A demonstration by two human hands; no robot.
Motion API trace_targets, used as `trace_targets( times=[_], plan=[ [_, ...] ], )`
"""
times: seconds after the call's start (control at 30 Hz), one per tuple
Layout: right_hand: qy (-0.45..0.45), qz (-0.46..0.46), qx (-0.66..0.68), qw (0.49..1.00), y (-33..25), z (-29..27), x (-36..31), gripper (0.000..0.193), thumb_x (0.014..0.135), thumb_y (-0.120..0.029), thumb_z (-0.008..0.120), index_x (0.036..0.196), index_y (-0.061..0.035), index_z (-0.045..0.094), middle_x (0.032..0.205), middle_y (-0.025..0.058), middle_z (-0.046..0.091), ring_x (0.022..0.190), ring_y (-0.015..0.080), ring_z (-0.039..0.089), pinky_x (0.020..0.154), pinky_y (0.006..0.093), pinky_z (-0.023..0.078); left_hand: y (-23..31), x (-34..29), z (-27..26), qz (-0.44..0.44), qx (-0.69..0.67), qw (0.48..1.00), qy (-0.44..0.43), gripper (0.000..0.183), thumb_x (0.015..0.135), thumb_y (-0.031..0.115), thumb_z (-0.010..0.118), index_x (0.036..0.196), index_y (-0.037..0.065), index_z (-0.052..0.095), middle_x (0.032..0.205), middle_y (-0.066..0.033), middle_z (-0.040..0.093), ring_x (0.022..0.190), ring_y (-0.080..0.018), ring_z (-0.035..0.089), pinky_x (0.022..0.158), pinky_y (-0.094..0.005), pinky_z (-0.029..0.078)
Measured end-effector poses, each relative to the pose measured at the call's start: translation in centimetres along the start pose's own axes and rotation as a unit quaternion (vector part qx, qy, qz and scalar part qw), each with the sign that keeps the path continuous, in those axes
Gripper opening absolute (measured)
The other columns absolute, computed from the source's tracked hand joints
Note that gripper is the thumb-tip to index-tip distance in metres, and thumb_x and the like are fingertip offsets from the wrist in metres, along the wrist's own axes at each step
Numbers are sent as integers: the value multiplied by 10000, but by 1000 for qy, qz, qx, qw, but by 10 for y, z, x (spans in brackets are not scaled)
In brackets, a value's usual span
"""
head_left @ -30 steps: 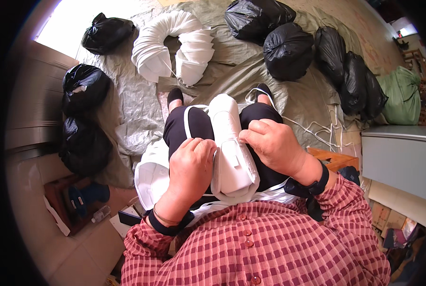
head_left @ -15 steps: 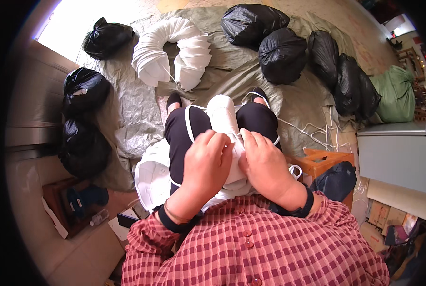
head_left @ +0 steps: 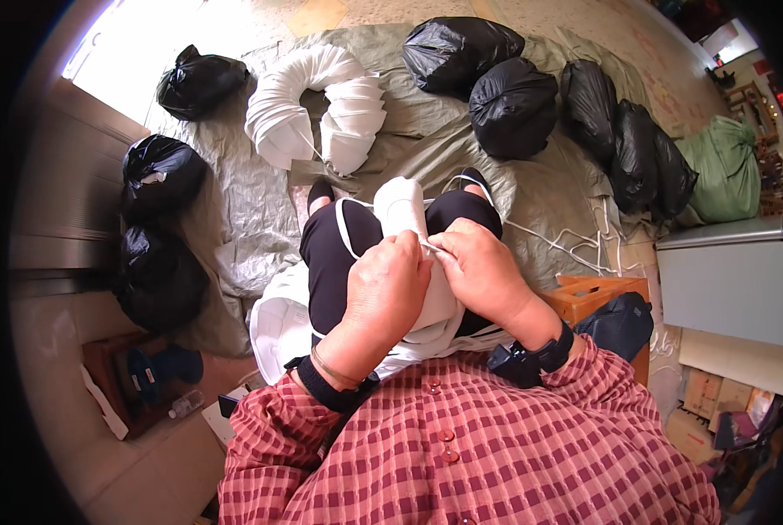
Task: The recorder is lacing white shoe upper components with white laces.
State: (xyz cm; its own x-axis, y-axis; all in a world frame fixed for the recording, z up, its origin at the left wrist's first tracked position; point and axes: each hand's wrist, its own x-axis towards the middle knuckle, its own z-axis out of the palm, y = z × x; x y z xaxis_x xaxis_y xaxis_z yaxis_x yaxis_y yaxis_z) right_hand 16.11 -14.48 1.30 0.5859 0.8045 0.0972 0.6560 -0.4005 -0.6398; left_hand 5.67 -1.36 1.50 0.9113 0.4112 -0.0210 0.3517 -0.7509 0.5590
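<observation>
Between my thighs lies a white roll-shaped bundle [head_left: 398, 206], apparently soft fabric, with a rounded far end. My left hand [head_left: 389, 282] is closed at its left side, fingertips pinched together. From the right, my right hand [head_left: 481, 262] pinches a thin white cord [head_left: 430, 246] that runs across the bundle toward the left fingertips. The fingertips of both hands almost meet there. A loop of white cord [head_left: 343, 229] hangs over my left thigh. More white fabric [head_left: 277, 328] with a curved, stitched edge rests by my left hip.
Ahead, a curved stack of white nested pieces [head_left: 352, 131] lies on a grey-green tarp [head_left: 251, 227]. Black bags [head_left: 514, 109] surround it, with a green sack [head_left: 724, 171] at far right. A wooden stool [head_left: 584, 297] and loose white cords [head_left: 575, 249] are to my right.
My right hand has moved slightly up and inward, bringing its fingertips nearer the left ones. The thin white cord now shows between them. The view has shifted a little.
</observation>
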Motion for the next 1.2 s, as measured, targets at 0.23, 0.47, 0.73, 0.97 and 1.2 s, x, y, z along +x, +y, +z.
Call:
trace_targets(
  times=[0.23, 0.47, 0.73, 0.97, 1.2],
  plan=[
    [-6, 8, 142, 990, 13, 1, 1, 82, 873, -39, 639, 921, 0, 693, 903, 160, 638, 911, 364, 642, 821, 422, 524, 13, 12, -12, 175, 239, 952, -74, 276, 810, 152, 710, 1040, 53, 594, 969, -92, 624, 882, -257, 667, 675, -353, 564],
    [-30, 2, 183, 983, 16, 2, -3, 163, 855, -77, 667, 998, 0, 680, 955, 173, 664, 946, 364, 651, 836, 418, 529, 5, 19, -22, 362, 345, 863, -76, 256, 787, 169, 672, 1013, 59, 628, 911, -42, 566, 797, -175, 606, 588, -287, 496],
    [60, -85, 88, 991, 3, -4, -6, 394, 791, -14, 681, 1184, -27, 660, 1175, 147, 677, 1129, 318, 641, 1031, 419, 483, 33, -83, -38, 309, 107, 944, -54, 125, 805, 150, 649, 828, 88, 543, 758, -45, 504, 645, -200, 614, 490, -352, 513],
    [-46, -260, 61, 963, 4, -4, 1, 231, 840, -107, 645, 1045, -70, 746, 1200, 32, 698, 1162, 236, 598, 1034, 386, 453, -7, -54, -37, -20, -80, 995, -61, 163, 890, 135, 656, 857, 12, 553, 750, -199, 625, 711, -426, 644, 645, -507, 512],
    [-54, -257, -36, 964, -12, -10, -3, 184, 812, -138, 650, 972, -87, 725, 1098, 9, 697, 1103, 211, 608, 942, 360, 473, -22, -9, -33, 5, 69, 995, -69, 158, 882, 149, 618, 818, 23, 547, 729, -210, 629, 720, -409, 655, 654, -494, 525]
  ],
)
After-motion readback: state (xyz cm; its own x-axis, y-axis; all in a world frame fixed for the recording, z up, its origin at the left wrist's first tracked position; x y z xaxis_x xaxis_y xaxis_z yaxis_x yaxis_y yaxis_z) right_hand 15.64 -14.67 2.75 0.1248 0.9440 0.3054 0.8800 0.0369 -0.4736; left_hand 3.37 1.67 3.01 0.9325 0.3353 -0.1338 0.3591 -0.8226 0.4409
